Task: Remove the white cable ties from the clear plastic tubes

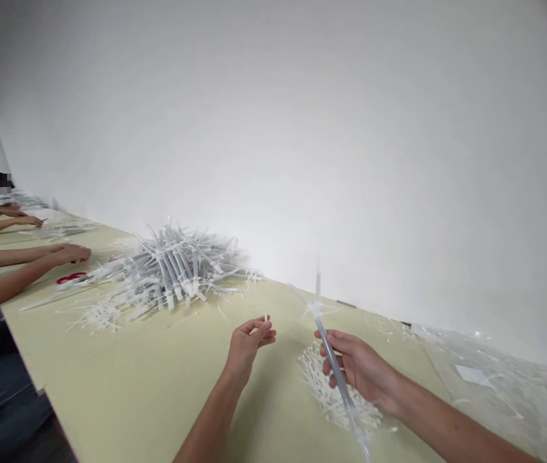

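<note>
My right hand [358,366] is closed round a long grey tube [335,363] that slants from upper left to lower right, with thin clear strips spreading near its upper end. My left hand [250,344] pinches a small white piece [266,317] between thumb and fingers, to the left of the tube. Under the tube and my right hand lies a pile of short white pieces [319,386] on the pale yellow table [157,386]. What the small piece in my left hand is cannot be made out fully.
A large heap of grey tubes [177,263] lies left of centre, with white pieces [100,315] before it. Red-handled scissors [71,278] are near other people's hands [73,253] at the left. Clear plastic bags [495,386] cover the right side. A white wall [351,128] stands behind.
</note>
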### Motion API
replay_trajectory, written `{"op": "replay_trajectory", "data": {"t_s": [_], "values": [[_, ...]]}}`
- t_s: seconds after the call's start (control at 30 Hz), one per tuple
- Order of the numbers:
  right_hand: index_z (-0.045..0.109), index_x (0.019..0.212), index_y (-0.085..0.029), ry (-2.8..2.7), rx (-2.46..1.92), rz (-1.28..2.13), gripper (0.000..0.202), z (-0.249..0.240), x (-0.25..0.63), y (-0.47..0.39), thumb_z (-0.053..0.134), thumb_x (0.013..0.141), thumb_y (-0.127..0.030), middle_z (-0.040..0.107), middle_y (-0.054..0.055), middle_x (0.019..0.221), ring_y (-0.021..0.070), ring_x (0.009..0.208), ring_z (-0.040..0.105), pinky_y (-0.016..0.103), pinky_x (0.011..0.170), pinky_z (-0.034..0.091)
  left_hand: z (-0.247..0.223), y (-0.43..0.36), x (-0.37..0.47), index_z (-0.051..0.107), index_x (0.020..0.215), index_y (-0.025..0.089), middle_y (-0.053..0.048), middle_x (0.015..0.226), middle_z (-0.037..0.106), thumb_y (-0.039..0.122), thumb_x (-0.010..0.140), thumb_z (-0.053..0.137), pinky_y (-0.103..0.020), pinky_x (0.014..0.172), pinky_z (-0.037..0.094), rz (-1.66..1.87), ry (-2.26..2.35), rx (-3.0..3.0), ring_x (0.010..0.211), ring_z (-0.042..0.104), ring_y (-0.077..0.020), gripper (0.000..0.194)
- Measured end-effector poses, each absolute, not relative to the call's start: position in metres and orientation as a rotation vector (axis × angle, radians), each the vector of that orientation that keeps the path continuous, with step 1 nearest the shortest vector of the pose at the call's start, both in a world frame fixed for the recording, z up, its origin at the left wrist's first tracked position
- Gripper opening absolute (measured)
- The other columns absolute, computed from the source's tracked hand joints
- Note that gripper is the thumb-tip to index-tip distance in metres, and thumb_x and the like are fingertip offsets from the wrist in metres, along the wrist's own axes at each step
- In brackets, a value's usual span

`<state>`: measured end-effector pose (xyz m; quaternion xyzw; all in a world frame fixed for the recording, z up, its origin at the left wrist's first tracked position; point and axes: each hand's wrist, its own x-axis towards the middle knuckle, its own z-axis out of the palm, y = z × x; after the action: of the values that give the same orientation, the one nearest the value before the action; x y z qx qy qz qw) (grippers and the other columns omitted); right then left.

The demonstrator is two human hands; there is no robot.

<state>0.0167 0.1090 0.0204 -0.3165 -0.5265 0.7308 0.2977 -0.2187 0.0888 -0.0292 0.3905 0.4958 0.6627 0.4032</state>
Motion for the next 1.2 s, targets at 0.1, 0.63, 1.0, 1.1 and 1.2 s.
{"op": "replay_trajectory", "data": {"t_s": [0.1, 0.63, 1.0, 1.1, 1.2], "values": [[0.058, 0.103, -0.020, -1.236, -0.887, 1.956, 0.024, 0.032, 0.064, 0.094, 0.053, 0.086, -0.035, 0.054, 0.001, 0.079, 0.0126, 0.058, 0.056, 0.025, 0.049, 0.048, -0.026, 0.089, -0.199, 0.061, 0.067, 0.014, 0.000, 0.060, 0.059, 0.044, 0.068, 0.069, -0.027, 0.054, 0.051, 1.534, 1.282, 1.134, 0.050, 0.058, -0.0125, 0.031], [0.065, 0.102, -0.025, -0.838, -1.168, 1.687, 0.038, -0.004, 0.215, 0.045, 0.068, 0.073, -0.049, 0.058, 0.001, 0.076, 0.0112, 0.064, 0.051, 0.018, 0.052, 0.043, -0.038, 0.133, -0.094, 0.069, 0.055, 0.015, 0.000, 0.044, 0.057, 0.017, 0.053, 0.067, -0.024, 0.044, 0.035, 0.859, 1.426, 1.555, 0.040, 0.049, -0.0128, 0.004], [0.068, 0.086, -0.025, -0.909, -1.193, 1.687, 0.042, -0.003, 0.208, 0.041, 0.076, 0.058, -0.056, 0.058, 0.001, 0.075, 0.0146, 0.071, 0.054, 0.021, 0.060, 0.043, -0.017, 0.139, -0.044, 0.038, 0.137, 0.022, -0.012, 0.099, 0.066, 0.035, 0.067, 0.071, -0.026, 0.057, 0.044, 0.842, 1.147, 1.421, 0.064, 0.061, -0.0147, 0.079], [0.064, 0.082, -0.022, -1.126, -1.082, 1.672, 0.035, -0.003, 0.195, 0.051, 0.073, 0.066, -0.052, 0.055, 0.000, 0.069, 0.0117, 0.061, 0.050, 0.022, 0.056, 0.039, -0.013, 0.117, -0.054, 0.057, 0.118, 0.016, -0.015, 0.114, 0.059, 0.046, 0.073, 0.063, -0.028, 0.059, 0.047, 0.810, 1.076, 1.380, 0.074, 0.063, -0.0183, 0.054], [0.060, 0.082, -0.019, -1.316, -1.025, 1.618, 0.031, -0.004, 0.168, 0.066, 0.068, 0.073, -0.047, 0.054, -0.002, 0.068, 0.0084, 0.053, 0.045, 0.022, 0.054, 0.035, -0.006, 0.092, -0.065, 0.060, 0.107, 0.014, -0.016, 0.113, 0.058, 0.054, 0.081, 0.050, -0.030, 0.059, 0.048, 0.785, 0.901, 1.316, 0.072, 0.064, -0.0186, 0.049]]}}
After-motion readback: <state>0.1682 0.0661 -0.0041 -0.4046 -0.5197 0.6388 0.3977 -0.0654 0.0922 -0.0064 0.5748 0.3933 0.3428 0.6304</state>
